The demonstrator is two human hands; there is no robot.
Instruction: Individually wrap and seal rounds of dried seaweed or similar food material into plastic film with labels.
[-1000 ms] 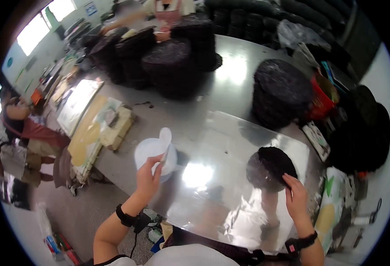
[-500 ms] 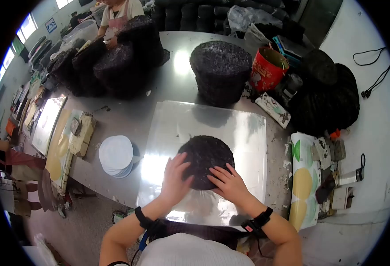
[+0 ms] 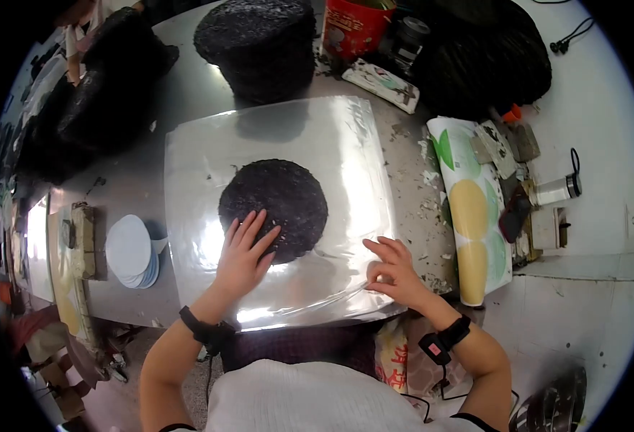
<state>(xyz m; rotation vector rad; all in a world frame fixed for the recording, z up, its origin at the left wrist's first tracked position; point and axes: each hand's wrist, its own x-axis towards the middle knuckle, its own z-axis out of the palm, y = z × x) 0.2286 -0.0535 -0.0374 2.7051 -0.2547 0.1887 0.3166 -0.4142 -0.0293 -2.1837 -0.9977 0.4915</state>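
A round dark, fibrous disc [image 3: 288, 201] lies on a stack of clear plastic sheets [image 3: 194, 173] on the metal table. My left hand [image 3: 245, 258] rests with spread fingers on the lower left edge of the disc. To the right of the disc, my right hand [image 3: 392, 273] pinches the plastic between thumb and forefinger near its lower right part, with creases running from the fingertips. The other fingers of that hand are stretched out. Each wrist wears a black band.
White round discs [image 3: 129, 248] lie to the left. Behind stand a tall dark stack [image 3: 259, 54] and a red bucket [image 3: 353, 29]. A patterned board [image 3: 468, 209] lies on the right. Another person's arm [image 3: 73, 65] shows behind dark stacks at the upper left.
My right hand has left the disc, moved right and taken hold of the plastic. My left hand stays on the disc, now flatter. The view has shifted to the right.
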